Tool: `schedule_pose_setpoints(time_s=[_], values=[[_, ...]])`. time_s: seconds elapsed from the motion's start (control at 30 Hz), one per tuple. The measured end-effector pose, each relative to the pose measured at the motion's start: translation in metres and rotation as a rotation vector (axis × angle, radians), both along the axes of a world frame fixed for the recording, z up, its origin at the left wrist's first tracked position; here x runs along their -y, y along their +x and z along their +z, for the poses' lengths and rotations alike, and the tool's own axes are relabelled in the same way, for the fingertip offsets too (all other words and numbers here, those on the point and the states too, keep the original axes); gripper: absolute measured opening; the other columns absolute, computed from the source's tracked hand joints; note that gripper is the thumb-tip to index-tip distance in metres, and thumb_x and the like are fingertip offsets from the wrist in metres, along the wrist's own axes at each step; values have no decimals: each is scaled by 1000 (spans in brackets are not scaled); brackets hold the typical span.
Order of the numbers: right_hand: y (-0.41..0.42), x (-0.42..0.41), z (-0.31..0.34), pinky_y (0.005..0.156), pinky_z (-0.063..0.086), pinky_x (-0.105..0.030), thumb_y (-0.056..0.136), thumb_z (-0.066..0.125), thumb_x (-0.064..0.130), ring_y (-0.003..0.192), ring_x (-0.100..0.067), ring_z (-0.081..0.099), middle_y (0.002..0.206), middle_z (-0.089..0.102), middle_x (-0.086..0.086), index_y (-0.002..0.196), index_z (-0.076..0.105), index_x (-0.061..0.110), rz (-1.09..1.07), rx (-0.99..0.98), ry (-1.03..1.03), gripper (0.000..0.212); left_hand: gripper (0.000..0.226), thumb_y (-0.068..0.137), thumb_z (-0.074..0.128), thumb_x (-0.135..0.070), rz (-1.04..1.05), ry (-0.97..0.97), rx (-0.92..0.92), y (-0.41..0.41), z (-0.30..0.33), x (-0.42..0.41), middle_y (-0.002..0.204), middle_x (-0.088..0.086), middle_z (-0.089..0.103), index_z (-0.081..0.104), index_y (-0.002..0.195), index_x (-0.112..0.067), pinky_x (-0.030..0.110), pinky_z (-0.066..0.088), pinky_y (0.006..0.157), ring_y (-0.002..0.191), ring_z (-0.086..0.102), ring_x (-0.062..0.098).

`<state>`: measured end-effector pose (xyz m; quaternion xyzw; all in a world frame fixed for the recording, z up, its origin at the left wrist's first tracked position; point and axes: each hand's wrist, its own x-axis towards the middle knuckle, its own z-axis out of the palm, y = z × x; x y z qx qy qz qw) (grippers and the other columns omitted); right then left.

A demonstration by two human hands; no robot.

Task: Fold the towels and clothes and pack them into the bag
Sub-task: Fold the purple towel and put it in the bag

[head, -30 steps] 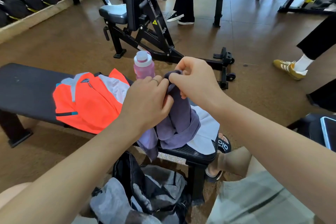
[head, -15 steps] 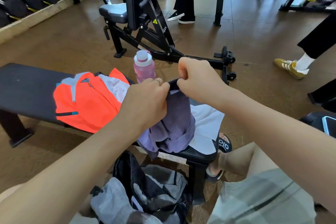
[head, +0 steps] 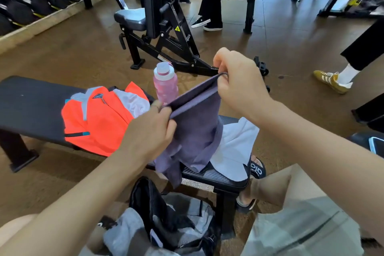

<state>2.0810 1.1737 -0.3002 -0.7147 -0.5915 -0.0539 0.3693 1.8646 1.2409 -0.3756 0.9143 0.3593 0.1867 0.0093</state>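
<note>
Grip: left hand [head: 151, 129] and right hand [head: 239, 83] each pinch the purple cloth garment [head: 195, 129] by its top hem, stretching it taut, likely to square it for folding.
Garment: frame centre, hanging onto the black padded bench [head: 31, 104].
Bag: open grey-black fabric bag [head: 166, 224], bottom centre.

Little can be read here: the black slide sandal [head: 257, 169] beside the bench [head: 31, 106] carries white letters on its strap, seemingly "olo" (part of it is hidden by the bench's edge). The gym machine [head: 166, 27] bears a small yellow triangular warning sticker [head: 177, 28], and the orange jacket [head: 97, 118] has a dark chest badge [head: 97, 96], both too small to make out.
</note>
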Motion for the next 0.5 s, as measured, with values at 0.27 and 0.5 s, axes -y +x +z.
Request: schedule_pose_setpoints(time_s=[0.27, 0.5], values=[[15, -15, 8, 68, 49, -35, 72, 49, 3, 84, -36, 63, 75, 66, -9, 69, 58, 15, 1, 74, -385, 15, 17, 86, 36, -32, -4, 105, 20, 6, 67, -25, 92, 9, 47, 41, 80, -17, 45, 42, 64, 80, 53, 41], [2, -6, 19, 46, 50, -19, 78, 34, -1, 41, -15, 63, 61, 67, -20, 81, 59, -3, -11, -356, -180, 26, 11, 74, 35, -25, -47, 13, -16, 2, 65, -37, 85, 0, 42, 43, 78, -19, 40, 38, 65, 86, 52, 36]])
